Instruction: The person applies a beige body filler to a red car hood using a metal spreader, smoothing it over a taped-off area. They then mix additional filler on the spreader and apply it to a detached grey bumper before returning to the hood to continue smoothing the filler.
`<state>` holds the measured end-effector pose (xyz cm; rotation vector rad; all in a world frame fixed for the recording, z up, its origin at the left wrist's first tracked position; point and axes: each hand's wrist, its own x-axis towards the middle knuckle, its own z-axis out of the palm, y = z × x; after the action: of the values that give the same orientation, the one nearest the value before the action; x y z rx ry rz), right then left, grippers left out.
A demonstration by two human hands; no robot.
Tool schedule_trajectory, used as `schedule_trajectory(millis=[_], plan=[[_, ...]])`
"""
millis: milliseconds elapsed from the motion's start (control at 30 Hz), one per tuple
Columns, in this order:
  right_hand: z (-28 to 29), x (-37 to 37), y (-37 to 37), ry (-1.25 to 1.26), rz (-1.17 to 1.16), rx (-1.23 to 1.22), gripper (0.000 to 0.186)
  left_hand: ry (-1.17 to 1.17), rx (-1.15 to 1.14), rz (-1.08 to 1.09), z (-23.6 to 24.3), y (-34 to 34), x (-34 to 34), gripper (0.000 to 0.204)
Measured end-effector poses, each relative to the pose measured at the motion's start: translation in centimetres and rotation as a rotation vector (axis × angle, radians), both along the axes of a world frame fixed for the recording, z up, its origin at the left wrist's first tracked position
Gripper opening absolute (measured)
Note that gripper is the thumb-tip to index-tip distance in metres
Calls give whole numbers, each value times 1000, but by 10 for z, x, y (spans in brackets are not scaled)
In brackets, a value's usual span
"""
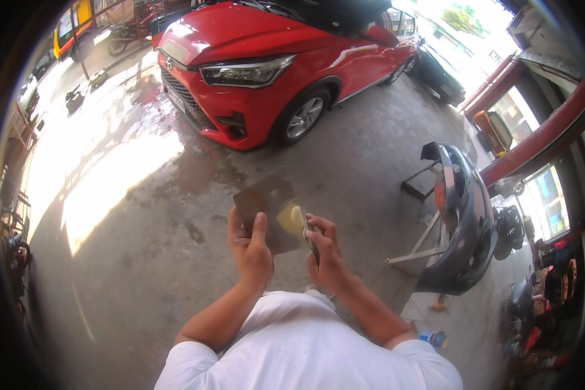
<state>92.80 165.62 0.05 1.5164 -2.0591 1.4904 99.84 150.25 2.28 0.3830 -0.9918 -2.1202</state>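
My left hand (251,253) grips a flat, dark grey-brown board (259,200) by its near left part, thumb on top. A pale yellow patch of paste, like body filler (290,220), lies on the board's right side. In my right hand (329,259) is a thin putty spreader (311,242), held nearly edge-on between thumb and fingers. Some yellow paste clings to its upper end, which meets the paste at the board's right edge. Both hands are in front of my white shirt, above the concrete floor. My right palm is turned from view.
A red car (253,45) stands ahead, its front wheel (303,119) nearest me. To the right, a dark bumper (465,240) rests upright on a metal stand (422,250). A small blue-and-white can (433,338) sits on the floor at lower right. Sunlight falls across the left floor.
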Motion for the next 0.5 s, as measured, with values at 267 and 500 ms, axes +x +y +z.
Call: schedule_trajectory(millis=[267,500], plan=[[0,11,-17,-1107,-215,-313,55,-37,-283,68,-24,-71,14,35],[-22,30,-31,-1996,703,-731,37,-44,-169,69,-26,-82,8,35]])
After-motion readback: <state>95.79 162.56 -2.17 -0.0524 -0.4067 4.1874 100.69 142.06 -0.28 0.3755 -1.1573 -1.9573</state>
